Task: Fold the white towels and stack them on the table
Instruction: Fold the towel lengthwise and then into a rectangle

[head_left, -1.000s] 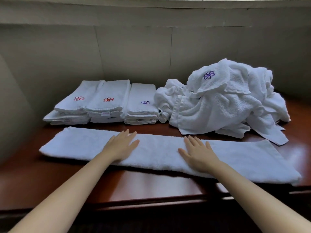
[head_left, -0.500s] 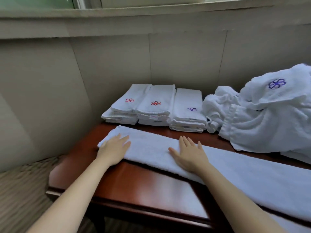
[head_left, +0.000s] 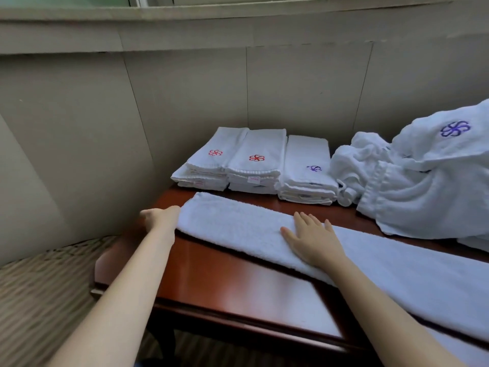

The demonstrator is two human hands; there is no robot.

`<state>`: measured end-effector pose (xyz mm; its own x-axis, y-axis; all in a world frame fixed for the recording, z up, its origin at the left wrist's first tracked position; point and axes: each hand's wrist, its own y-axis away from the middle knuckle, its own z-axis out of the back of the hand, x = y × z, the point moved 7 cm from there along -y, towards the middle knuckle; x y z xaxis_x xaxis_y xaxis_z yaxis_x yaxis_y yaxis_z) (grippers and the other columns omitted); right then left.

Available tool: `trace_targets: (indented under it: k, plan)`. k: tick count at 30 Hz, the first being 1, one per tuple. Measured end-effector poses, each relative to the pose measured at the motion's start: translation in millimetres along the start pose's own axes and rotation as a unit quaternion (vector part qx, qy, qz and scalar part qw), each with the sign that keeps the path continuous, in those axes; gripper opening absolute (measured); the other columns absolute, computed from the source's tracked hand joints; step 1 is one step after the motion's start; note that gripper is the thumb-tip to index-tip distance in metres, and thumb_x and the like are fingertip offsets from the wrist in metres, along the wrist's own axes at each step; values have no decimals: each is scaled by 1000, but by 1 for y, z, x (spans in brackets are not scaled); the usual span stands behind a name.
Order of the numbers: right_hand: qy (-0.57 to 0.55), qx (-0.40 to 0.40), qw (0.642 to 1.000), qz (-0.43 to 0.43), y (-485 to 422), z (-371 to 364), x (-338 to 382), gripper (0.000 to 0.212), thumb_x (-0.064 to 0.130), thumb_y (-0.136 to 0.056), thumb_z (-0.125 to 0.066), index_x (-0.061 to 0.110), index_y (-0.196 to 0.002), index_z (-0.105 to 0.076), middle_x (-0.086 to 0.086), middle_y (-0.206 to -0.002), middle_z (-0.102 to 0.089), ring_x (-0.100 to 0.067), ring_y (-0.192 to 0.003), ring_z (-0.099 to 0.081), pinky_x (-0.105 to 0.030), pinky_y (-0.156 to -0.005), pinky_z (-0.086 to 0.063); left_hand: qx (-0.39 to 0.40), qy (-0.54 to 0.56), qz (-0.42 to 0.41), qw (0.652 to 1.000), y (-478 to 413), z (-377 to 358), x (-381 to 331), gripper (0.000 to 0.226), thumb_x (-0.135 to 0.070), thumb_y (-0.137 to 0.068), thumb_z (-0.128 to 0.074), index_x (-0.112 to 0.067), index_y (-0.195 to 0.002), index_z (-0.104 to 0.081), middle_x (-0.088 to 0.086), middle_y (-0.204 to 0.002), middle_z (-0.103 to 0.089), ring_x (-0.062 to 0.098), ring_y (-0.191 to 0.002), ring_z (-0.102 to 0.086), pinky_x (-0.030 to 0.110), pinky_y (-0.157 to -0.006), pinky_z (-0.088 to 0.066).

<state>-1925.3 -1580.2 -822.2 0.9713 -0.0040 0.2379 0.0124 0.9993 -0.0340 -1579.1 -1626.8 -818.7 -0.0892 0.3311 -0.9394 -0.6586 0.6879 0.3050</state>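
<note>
A long white towel [head_left: 238, 229], already folded lengthwise into a thick strip, lies across the front of the table [head_left: 225, 282], its left end just beside the left edge and the rest running right out of view. The right grip [head_left: 315, 239] is released, pressing palm-down on the strip with straight fingers. The left grip [head_left: 161, 218] sits at the strip's left end, but blur hides whether it is grasping the cloth or only touching it. The likely next move is to bring that end over to the right, and the risks begin there. If the left grip catches only the top layer, the layers could slide apart and the fold would come out ragged. The tabletop looks polished, so if the flat palm lets up, the whole strip may slide along rather than fold. Farther right the strip lies near the front edge, so any pull towards the person could drag it off. The folded stacks [head_left: 254, 165] in the back left corner stand near the strip's far side, and the loose heap [head_left: 423, 186] along the back edge sits close too. A wide swing could knock either one.
</note>
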Motion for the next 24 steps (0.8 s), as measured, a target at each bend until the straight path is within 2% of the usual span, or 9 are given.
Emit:
trace_targets:
  k: [3, 5, 8, 10, 12, 16, 18, 21, 24]
  plan:
    - [-1, -78, 997, 7, 6, 14, 2, 48, 45, -97, -33, 11, -126, -52, -7, -133, -49, -27, -131, -36, -39, -109, -23, 0, 153, 102, 983, 8, -4, 9, 62, -17, -90, -55, -10, -144, -24, 12, -138, -46, 25, -118, -55, 37, -97, -47]
    - [16, -147, 988, 35, 16, 27, 9, 32, 32, -96, -40, 8, -99, -61, -8, -107, -58, -30, -109, -49, -37, -94, -35, 34, 136, 75, 987, 17, -15, 7, 62, -13, -85, -64, -7, -139, -35, 12, -132, -53, 27, -110, -60, 33, -82, -51]
    - [10, -184, 979, 90, 30, 40, 19, 24, 15, -93, -45, 2, -88, -64, -12, -94, -63, -34, -92, -54, -40, -79, -40, 130, 109, 68, 983, 47, -40, 9, 53, -10, -83, -66, 0, -131, -45, 11, -123, -57, 30, -107, -60, 36, -82, -49]
    - [-92, -185, 976, 76, 38, 53, 12, 27, 19, -96, -45, 2, -90, -65, -11, -90, -65, -31, -88, -56, -39, -78, -42, 93, 77, -3, 993, 75, -43, -10, 40, -12, -80, -70, -3, -114, -51, 8, -99, -58, 25, -88, -58, 33, -74, -46]
    - [-330, -139, 934, -5, 42, 70, -9, 34, 30, -99, -42, 6, -95, -66, -8, -88, -68, -24, -83, -62, -36, -78, -46, 123, 62, -155, 978, 117, -58, -47, 24, -13, -78, -69, -10, -98, -58, 3, -89, -61, 24, -81, -59, 29, -67, -44]
    - [-688, 62, 715, -107, 57, 84, -44, 53, 62, -94, -29, 20, -112, -56, -17, -107, -67, -31, -90, -70, -38, -74, -54, 261, -49, -420, 868, 235, -105, -76, 5, -16, -79, -71, -18, -81, -66, -7, -73, -64, 9, -67, -56, 22, -60, -43]
    - [-742, 112, 656, -84, 68, 95, -69, 70, 69, -88, -33, 13, -123, -55, -22, -115, -65, -38, -101, -66, -43, -76, -56, 403, -141, -470, 772, 294, -138, -53, 13, -11, -81, -69, -17, -92, -72, -6, -82, -69, 6, -71, -57, 21, -69, -47]
    - [-702, 89, 699, -105, 91, 94, -113, 52, 39, -95, -49, -3, -124, -56, -21, -103, -68, -32, -89, -68, -38, -72, -56, 580, -303, -476, 588, 357, -165, -2, 27, -20, -88, -65, -20, -114, -70, -3, -112, -69, 8, -99, -61, 18, -89, -46]
    - [-628, -11, 751, -201, 116, 79, -164, 30, -5, -89, -50, -11, -118, -57, -19, -89, -68, -27, -72, -66, -31, -63, -55, 651, -309, -411, 558, 369, -170, 8, 22, -17, -91, -63, -15, -111, -71, -8, -105, -70, -13, -90, -59, 4, -79, -44]
